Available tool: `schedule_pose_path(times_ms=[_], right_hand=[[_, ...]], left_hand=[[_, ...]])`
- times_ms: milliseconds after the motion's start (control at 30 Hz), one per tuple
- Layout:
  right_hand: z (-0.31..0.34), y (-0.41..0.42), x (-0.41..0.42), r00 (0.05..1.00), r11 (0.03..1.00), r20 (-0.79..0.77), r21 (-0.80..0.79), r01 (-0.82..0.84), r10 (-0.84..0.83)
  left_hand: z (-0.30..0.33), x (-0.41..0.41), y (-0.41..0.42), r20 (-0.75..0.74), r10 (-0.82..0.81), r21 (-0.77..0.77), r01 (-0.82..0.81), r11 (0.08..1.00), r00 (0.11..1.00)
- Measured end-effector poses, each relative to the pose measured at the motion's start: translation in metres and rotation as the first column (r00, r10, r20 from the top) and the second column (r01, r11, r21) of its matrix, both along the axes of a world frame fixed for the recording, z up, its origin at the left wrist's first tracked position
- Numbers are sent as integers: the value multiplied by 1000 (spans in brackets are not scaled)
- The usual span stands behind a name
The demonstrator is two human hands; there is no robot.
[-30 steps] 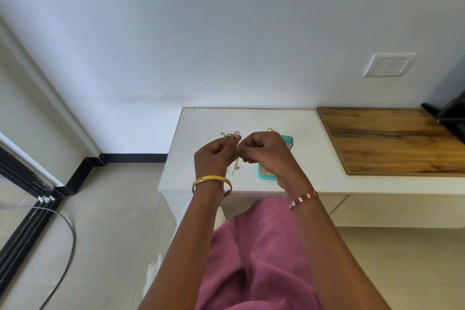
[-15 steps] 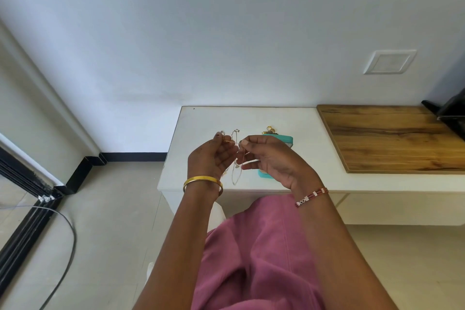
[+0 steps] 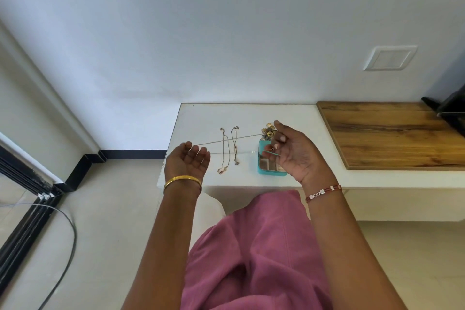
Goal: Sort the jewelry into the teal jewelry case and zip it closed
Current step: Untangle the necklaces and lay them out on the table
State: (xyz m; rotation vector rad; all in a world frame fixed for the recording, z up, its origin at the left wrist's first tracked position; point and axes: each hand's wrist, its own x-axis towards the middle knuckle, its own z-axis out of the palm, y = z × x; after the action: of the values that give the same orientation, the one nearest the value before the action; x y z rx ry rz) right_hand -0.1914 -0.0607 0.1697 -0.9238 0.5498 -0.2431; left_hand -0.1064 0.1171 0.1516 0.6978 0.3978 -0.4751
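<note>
Thin metal chain (image 3: 226, 139), wood board (image 3: 392, 133) (matt).

A wooden board (image 3: 392, 133) lies on the white table (image 3: 201, 118), beneath a wall plate (image 3: 388, 58).

The left hand (image 3: 187, 158) and right hand (image 3: 293, 150) were close together over the white table (image 3: 201, 118). Then they moved apart and pulled a thin chain (image 3: 226, 140) straight between them, above the table.
</note>
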Motion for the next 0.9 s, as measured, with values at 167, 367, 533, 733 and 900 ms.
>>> schedule_pose_path(times_ms=[167,367,533,733,900], right_hand=[[-6,9,6,986,974,159,225,8,-45],[-2,2,2,962,986,270,165,-12,-33],[1,4,0,960,991,280,131,-5,-32],[7,9,-1,955,997,295,71,-40,17],[14,11,-4,962,987,235,-111,-117,140]], left_hand=[[-11,-5,-2,-50,-18,-137,11,991,999],[-15,-8,2,40,-321,18,320,947,946],[-8,-17,0,139,-680,464,559,687,720],[-6,-21,-8,270,-785,711,434,553,558],[-10,-20,-10,374,-760,775,271,571,531]])
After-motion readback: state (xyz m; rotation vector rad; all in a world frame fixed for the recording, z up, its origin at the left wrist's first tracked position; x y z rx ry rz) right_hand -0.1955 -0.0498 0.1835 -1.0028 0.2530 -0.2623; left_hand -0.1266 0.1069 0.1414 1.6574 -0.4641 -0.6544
